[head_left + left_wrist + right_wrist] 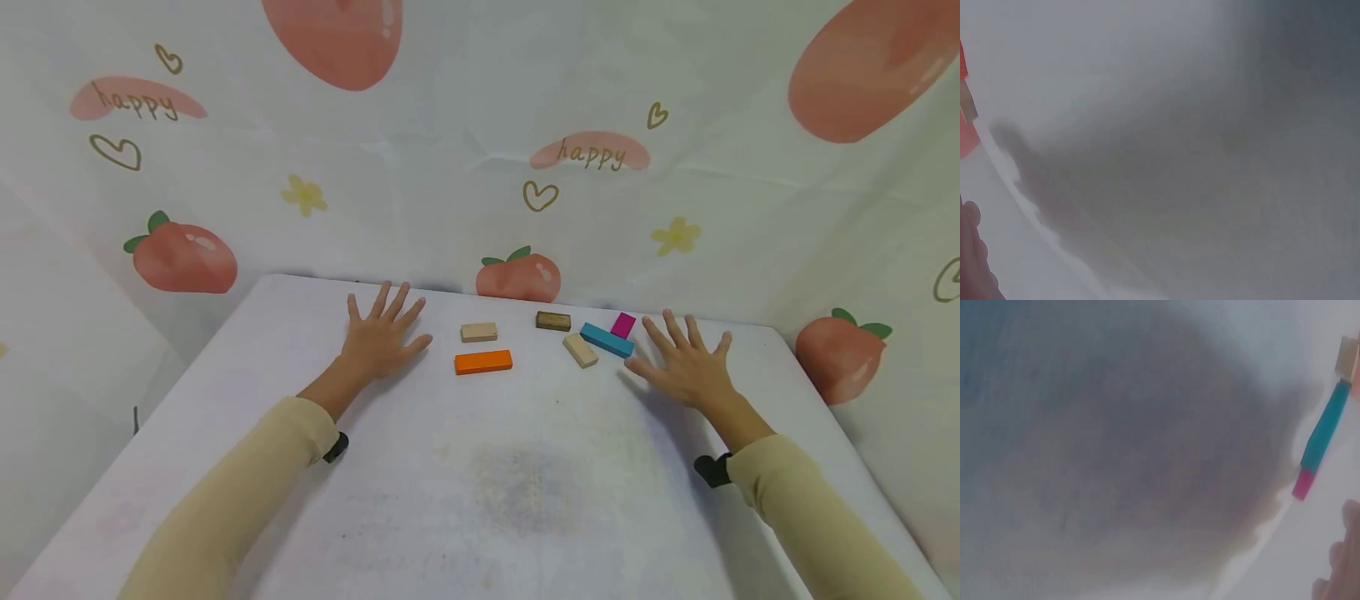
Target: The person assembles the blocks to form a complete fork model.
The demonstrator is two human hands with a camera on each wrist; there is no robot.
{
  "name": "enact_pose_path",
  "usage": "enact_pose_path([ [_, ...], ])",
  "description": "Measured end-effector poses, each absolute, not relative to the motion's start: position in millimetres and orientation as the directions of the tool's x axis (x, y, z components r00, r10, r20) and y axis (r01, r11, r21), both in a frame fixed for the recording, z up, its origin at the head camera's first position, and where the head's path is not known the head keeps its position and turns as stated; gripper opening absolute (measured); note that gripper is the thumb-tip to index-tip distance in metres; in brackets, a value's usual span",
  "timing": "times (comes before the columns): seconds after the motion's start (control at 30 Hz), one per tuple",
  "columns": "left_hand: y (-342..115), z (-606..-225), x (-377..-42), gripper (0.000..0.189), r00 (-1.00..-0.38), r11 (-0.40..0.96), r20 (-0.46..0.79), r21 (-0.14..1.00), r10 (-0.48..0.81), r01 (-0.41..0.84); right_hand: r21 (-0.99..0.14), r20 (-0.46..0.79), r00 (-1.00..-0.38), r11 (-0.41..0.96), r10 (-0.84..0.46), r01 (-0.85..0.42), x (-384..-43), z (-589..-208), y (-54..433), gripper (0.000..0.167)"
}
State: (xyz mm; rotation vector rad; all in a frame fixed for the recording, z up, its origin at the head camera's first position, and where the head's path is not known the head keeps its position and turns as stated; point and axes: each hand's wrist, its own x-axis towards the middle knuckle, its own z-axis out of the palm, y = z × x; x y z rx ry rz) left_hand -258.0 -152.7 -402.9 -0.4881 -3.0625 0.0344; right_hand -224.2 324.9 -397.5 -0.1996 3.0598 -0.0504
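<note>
My left hand (380, 340) spreads its fingers over the left back of the table, holding nothing. To its right lie a pale wooden block (478, 332) and a longer orange block (483, 362). My right hand (686, 367) is likewise spread and holds nothing; its thumb tip is close beside a long blue block (607, 340). Against the blue block's far side is a magenta block (623, 325), with another pale block (581, 351) just left of it. A dark brown block (552, 321) sits farther back. In the right wrist view the blue block (1325, 428) shows at the right edge.
The white table (420, 483) has a grey smudge near its middle. Behind it hangs a white cloth (442, 167) printed with peaches, close along the back edge. Dark straps are on both wrists, below beige sleeves (247, 483).
</note>
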Motion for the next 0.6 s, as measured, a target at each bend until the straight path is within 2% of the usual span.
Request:
enact_pose_path([
  [0.6, -117.9, -405.9, -239.8, 0.067, -0.854, 0.854, 0.026, -0.055, 0.519, 0.517, -0.082, -0.101, -0.954, 0.958, -0.281, -0.274, -222.7, -404.0, 298.6, 0.088],
])
